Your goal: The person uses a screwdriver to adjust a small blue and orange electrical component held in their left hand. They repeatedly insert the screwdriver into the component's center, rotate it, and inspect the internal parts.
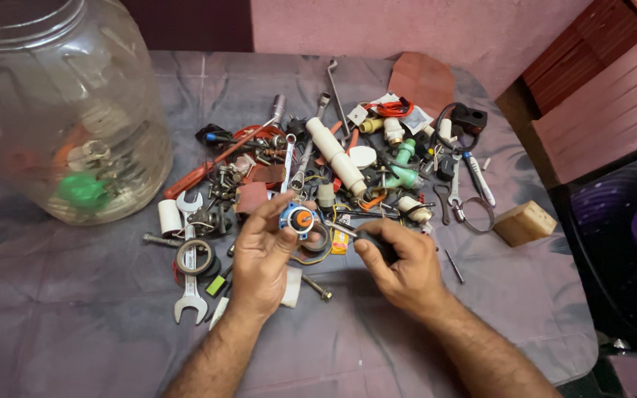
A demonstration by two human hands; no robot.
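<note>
The left hand [259, 254] pinches a small round blue part [298, 219], orange face up, while the right hand [399, 269] grips a black-handled tool [366, 239] pointing left toward it, beyond them a big jar [60, 110] holding bits.

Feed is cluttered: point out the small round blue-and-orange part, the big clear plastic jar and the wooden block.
Round blue-and-orange part [298, 219], head view, orange centre.
Clear plastic jar [53, 88], head view, side wall.
Wooden block [525, 222], head view, top face.

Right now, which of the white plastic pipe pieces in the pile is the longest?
The long white pipe lying diagonally at the pile's centre, above the left hand. The short white stub beside the glass jar is far shorter.
</note>
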